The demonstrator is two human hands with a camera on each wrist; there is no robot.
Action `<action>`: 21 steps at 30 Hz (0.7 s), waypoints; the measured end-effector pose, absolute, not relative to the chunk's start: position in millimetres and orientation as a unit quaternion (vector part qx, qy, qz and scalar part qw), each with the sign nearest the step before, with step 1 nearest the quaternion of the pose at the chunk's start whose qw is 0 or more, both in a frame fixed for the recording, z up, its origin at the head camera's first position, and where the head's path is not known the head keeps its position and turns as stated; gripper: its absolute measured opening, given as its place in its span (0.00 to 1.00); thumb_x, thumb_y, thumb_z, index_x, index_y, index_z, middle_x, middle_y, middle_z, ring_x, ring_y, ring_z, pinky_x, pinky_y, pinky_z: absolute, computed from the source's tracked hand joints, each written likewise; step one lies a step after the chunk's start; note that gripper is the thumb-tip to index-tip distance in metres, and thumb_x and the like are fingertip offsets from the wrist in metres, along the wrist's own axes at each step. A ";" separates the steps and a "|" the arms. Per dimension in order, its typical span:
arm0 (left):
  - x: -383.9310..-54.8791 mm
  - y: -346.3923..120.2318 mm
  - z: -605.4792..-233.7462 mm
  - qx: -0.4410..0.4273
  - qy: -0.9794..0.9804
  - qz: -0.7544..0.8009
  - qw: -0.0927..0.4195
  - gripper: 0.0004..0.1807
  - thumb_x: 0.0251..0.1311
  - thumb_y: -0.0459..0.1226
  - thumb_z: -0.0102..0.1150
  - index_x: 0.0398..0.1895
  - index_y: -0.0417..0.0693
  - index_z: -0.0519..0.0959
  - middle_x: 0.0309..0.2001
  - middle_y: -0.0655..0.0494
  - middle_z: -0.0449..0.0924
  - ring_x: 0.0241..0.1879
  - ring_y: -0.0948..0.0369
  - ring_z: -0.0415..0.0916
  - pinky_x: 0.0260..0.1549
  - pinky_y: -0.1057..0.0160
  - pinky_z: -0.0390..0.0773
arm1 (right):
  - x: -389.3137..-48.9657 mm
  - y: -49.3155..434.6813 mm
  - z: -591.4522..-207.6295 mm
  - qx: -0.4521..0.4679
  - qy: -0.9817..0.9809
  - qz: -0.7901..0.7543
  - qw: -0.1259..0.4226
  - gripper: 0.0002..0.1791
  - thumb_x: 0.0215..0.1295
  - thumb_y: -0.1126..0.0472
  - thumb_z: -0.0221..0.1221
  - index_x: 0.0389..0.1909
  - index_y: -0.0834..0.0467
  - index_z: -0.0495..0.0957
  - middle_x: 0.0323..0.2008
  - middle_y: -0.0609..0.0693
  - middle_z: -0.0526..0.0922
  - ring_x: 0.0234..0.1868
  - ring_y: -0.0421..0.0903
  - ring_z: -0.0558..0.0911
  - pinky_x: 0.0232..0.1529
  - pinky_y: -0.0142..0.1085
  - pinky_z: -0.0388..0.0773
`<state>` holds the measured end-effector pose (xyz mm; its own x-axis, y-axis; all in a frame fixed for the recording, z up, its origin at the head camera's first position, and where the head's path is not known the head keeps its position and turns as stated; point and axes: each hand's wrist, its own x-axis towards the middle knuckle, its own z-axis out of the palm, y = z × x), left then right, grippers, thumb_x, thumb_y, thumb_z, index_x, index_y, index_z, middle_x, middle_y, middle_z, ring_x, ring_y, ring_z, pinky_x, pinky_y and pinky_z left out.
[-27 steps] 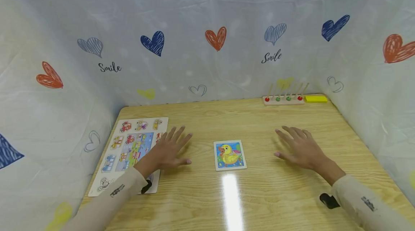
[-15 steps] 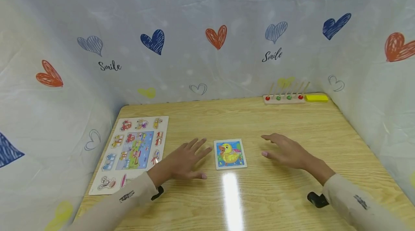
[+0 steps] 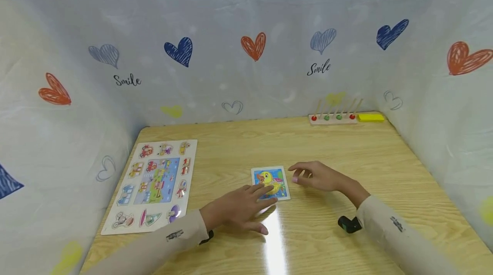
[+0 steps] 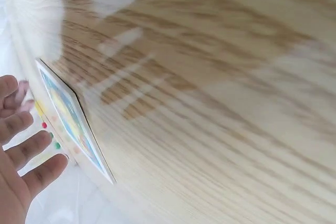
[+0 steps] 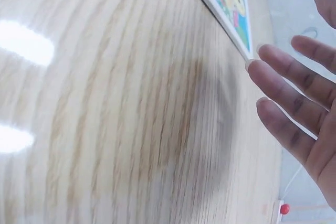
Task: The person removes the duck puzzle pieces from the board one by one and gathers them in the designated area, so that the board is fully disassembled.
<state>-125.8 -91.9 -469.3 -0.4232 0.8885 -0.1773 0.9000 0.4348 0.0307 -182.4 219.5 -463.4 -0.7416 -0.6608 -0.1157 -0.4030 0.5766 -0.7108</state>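
The duck picture (image 3: 275,178) lies flat on the table (image 3: 239,146) between both hands. The left hand (image 3: 239,208) holds nothing; its fingers are spread well apart, reaching over the picture's near left part (whether they touch it, I cannot tell). The right hand (image 3: 321,175), also holding nothing, is just beside the right edge, fingers loosely bent, thumb a little apart from them.

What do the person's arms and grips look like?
The left sleeve and right sleeve are long and beige. Each has a small dark marking, too blurry to read. A black piece sticks out under each wrist. The left grip and right grip wear no gloves.
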 end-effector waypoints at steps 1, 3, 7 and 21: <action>-125.6 -89.8 -470.1 0.534 0.841 -0.039 0.079 0.46 0.66 0.71 0.37 0.80 0.56 0.55 0.80 0.47 0.50 0.76 0.45 0.56 0.67 0.48 0.70 | -184.0 216.9 -463.8 -0.306 0.867 -0.343 0.190 0.26 0.76 0.47 0.54 0.65 0.61 0.75 0.48 0.48 0.85 0.46 0.44 0.84 0.48 0.43 0.82; -125.6 -85.2 -472.3 0.541 0.837 -0.041 0.074 0.47 0.66 0.71 0.38 0.80 0.55 0.56 0.80 0.46 0.49 0.76 0.43 0.56 0.68 0.48 0.69 | -186.8 212.4 -464.0 -0.307 0.867 -0.343 0.189 0.26 0.76 0.47 0.54 0.64 0.60 0.75 0.48 0.49 0.85 0.47 0.45 0.84 0.48 0.44 0.82; -125.5 -76.2 -477.6 0.552 0.828 -0.043 0.086 0.48 0.66 0.71 0.39 0.80 0.54 0.54 0.81 0.45 0.47 0.78 0.42 0.51 0.70 0.48 0.66 | -191.8 204.2 -463.3 -0.311 0.865 -0.348 0.182 0.25 0.76 0.48 0.54 0.64 0.61 0.75 0.49 0.51 0.85 0.47 0.47 0.84 0.48 0.45 0.82; -125.4 -74.7 -485.2 0.544 0.827 -0.070 0.127 0.51 0.65 0.73 0.34 0.82 0.52 0.46 0.82 0.46 0.34 0.80 0.42 0.38 0.75 0.45 0.54 | -212.1 174.0 -470.8 -0.330 0.853 -0.349 0.207 0.25 0.77 0.49 0.54 0.65 0.60 0.74 0.51 0.52 0.85 0.49 0.50 0.85 0.52 0.49 0.82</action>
